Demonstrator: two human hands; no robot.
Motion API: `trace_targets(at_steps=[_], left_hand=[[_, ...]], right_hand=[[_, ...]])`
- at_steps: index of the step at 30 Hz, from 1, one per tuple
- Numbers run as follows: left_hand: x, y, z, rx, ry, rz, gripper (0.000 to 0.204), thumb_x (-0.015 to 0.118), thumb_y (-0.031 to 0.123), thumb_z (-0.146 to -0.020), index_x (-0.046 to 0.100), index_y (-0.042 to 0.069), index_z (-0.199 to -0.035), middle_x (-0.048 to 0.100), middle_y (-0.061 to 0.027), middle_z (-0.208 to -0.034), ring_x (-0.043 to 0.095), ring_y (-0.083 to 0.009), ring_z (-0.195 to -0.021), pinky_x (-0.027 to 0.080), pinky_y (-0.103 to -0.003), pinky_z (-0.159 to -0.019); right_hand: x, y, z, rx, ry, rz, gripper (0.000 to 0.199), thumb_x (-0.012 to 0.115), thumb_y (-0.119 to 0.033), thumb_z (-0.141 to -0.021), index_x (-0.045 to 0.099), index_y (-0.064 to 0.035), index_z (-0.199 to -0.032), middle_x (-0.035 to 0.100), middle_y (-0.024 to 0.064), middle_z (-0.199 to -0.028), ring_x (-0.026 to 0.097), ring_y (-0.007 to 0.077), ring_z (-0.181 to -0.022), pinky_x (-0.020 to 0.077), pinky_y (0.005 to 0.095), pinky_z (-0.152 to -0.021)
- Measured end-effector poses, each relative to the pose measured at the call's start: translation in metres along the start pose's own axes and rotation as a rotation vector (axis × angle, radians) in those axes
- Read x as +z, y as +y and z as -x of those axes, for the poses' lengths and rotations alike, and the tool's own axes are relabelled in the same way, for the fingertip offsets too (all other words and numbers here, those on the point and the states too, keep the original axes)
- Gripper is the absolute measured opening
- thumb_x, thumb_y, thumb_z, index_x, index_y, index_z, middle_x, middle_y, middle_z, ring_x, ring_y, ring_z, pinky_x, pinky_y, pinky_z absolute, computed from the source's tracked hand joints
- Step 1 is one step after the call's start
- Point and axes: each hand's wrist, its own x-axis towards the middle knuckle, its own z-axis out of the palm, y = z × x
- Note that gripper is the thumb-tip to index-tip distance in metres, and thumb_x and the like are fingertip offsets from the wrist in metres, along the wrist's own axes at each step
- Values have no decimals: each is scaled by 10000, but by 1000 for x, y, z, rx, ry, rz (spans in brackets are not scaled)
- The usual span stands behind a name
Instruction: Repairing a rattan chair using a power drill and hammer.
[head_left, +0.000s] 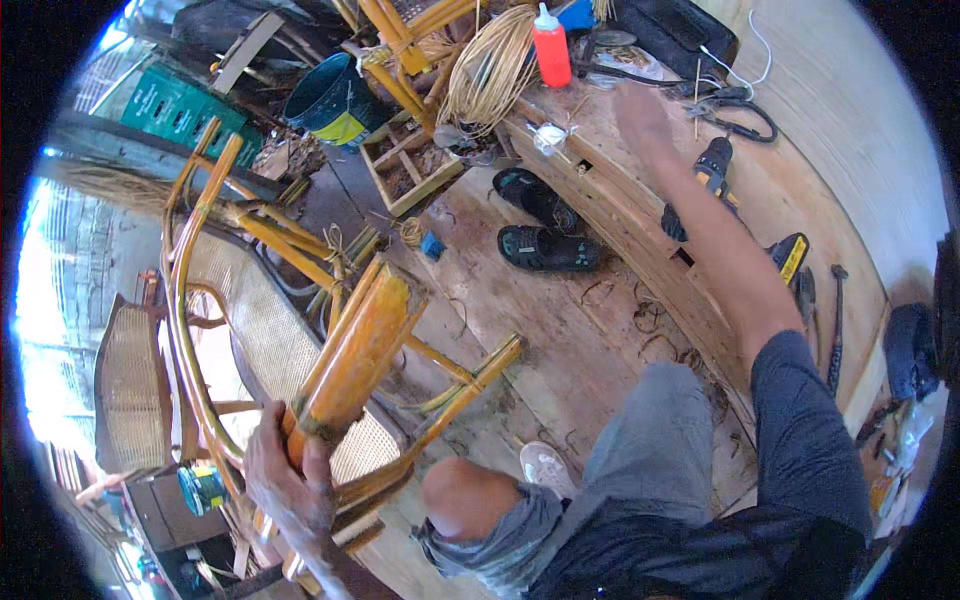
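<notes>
My left hand (pixel 288 472) is closed around the lower end of a thick, yellow-brown bamboo piece (pixel 362 350) on a bamboo chair frame (pixel 455 395). The frame stands tilted at my left knee, its poles curving away to the far left. My right arm stretches forward over a wooden bench, and my right hand (pixel 643 120) is blurred by motion, its fingers not distinct. Nearest to it are a red squeeze bottle (pixel 552 50) with a white nozzle and a small white container (pixel 548 138) at the bench's edge.
On the bench lie a cordless drill (pixel 712 165), scissors (pixel 745 115) and a dark metal bar (pixel 838 325). Black sandals (pixel 545 248) lie on the floor. Beyond are a coil of cane strips (pixel 490 70), a divided wooden tray (pixel 430 185), a dark bucket (pixel 335 100) and a green crate (pixel 180 110).
</notes>
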Motion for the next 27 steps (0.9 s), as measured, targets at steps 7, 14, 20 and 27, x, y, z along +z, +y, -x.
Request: trace_targets(at_steps=[7,14,20,27], left_hand=[[2,-3,5,-85,82,188,702,230,577,-897,570,-25,-1019,591,-176,-879,561,-304,-836,408,-383,-774],[19,-17,3,-254,216,257,619,297,531,-906,560,-11,-1046,573,-125,-901,543,-247,-847,438,-355,-777],[16,-1,-20,-636,88,47,497,460,443,-871,559,-3,-1067,609,-165,-907,580,-310,-788,465,-387,-668],[31,-11,-56,-554,166,3,477,468,425,-871,562,-8,-1049,610,-162,-899,580,-305,-777,465,-379,-659]], right_hand=[[24,-93,75,-55,-457,-546,231,500,-213,-819,618,-23,-880,617,172,-778,592,321,-744,463,386,-659],[138,-125,81,81,-678,-583,247,465,-210,-811,601,-22,-897,587,221,-957,556,398,-905,448,454,-763],[274,-136,24,320,-642,-347,241,472,-262,-827,584,-83,-943,588,225,-930,557,411,-875,452,472,-724],[404,-131,-39,246,-166,-605,385,451,-245,-844,505,-37,-1163,518,219,-1171,458,370,-1121,346,427,-940]])
